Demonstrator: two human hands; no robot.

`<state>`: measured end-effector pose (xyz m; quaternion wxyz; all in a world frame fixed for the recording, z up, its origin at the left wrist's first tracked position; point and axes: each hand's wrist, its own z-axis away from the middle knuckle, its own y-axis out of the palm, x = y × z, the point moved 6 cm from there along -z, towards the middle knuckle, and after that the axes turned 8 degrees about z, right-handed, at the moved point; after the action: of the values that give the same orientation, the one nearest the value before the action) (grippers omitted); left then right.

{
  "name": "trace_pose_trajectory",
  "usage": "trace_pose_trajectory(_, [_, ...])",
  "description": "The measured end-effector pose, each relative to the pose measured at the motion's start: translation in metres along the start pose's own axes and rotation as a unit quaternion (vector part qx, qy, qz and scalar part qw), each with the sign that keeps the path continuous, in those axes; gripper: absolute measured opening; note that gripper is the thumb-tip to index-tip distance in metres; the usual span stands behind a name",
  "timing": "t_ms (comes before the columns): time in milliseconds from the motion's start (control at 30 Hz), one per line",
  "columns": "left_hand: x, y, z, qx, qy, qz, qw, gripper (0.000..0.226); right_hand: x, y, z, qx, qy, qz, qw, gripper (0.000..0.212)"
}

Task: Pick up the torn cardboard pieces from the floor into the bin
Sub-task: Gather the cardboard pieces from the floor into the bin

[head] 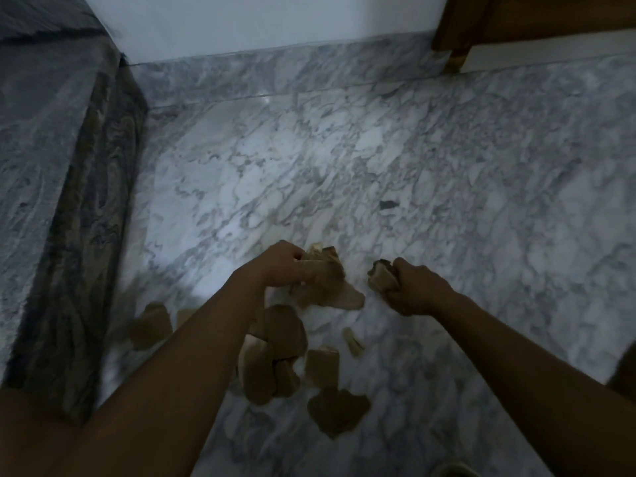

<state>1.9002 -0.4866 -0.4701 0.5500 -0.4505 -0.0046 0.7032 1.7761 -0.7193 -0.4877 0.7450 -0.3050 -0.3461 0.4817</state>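
Several torn brown cardboard pieces [285, 333] lie on the white marble floor [344, 166] below my arms. My left hand [280, 265] is shut on a bunch of cardboard pieces [327, 287] that stick out to its right and hang down. My right hand [411, 285] is closed around a small wad of cardboard [378, 275], a short gap from the left hand's bunch. More pieces rest at the lower left [151, 325] and lower middle [337, 409]. No bin is in view.
A dark veined marble step [44, 166] rises along the left side. A white wall [258, 22] with a marble skirting closes the far side. A wooden door frame [454, 39] stands at the top right. A small dark scrap [388, 204] lies on the floor.
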Motion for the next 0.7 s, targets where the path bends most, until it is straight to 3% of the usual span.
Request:
trace_pose_trajectory(100, [-0.016, 0.023, -0.022, 0.027, 0.000, -0.105, 0.994, 0.080, -0.007, 0.019, 0.008, -0.075, -0.034, 0.088, 0.993, 0.034])
trace_pose_trajectory(133, [-0.018, 0.029, -0.028, 0.023, -0.002, -0.133, 0.991, 0.083, -0.006, 0.026, 0.010, -0.098, -0.040, 0.075, 0.992, 0.030])
trace_pose_trajectory(200, [-0.025, 0.037, -0.028, 0.000, 0.003, -0.145, 0.989, 0.059, -0.005, 0.037, 0.012, -0.126, -0.038, 0.030, 0.991, 0.026])
trace_pose_trajectory(300, [-0.022, 0.040, -0.028, -0.033, 0.019, -0.063, 0.997, 0.028, -0.009, 0.039, 0.010, -0.123, -0.034, -0.009, 0.992, 0.025])
trace_pose_trajectory(467, [-0.011, 0.029, -0.010, -0.096, 0.031, 0.034, 0.994, 0.038, -0.011, -0.005, 0.007, -0.131, -0.010, -0.101, 0.986, 0.025])
trace_pose_trajectory(567, [-0.005, 0.012, 0.009, -0.157, 0.039, 0.090, 0.983, 0.046, 0.015, -0.012, 0.000, -0.080, -0.072, -0.138, 0.985, 0.030])
trace_pose_trajectory(700, [0.011, -0.011, 0.042, -0.199, 0.013, 0.129, 0.971, 0.063, 0.057, 0.008, -0.017, 0.003, -0.135, -0.032, 0.990, 0.041])
